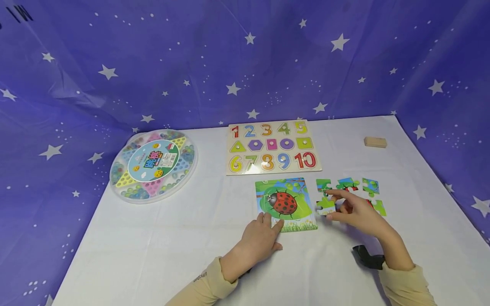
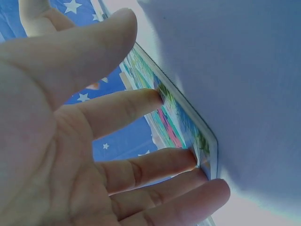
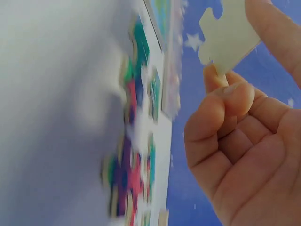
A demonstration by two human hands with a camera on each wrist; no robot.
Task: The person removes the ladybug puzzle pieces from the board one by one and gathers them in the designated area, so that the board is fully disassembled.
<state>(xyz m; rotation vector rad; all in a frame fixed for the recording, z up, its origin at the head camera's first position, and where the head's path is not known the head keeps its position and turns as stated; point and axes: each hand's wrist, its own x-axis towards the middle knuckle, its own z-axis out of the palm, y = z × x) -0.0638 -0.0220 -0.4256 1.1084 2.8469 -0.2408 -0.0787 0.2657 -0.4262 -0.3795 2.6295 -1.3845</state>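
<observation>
My left hand [image 1: 259, 238] rests its fingertips on the lower left part of the ladybug puzzle board [image 1: 302, 208]. In the left wrist view those fingers are spread and nearly straight over the board's edge, with the thumb off to the side. To the right of the board, my right hand [image 1: 360, 214] pinches a puzzle piece [image 1: 325, 207] between thumb and finger. The right wrist view shows that piece's plain pale back, held above the table, with the other fingers curled. Several loose puzzle pieces [image 1: 370, 186] lie beyond and under the right hand, some partly hidden by it.
Behind the ladybug board lies a wooden number-and-shape board [image 1: 260, 159]. A round, clear-lidded marble game box [image 1: 183, 180] sits at the back left, and a small wooden block [image 1: 375, 142] at the back right. Starry purple cloth [image 1: 233, 89] hangs around the white table.
</observation>
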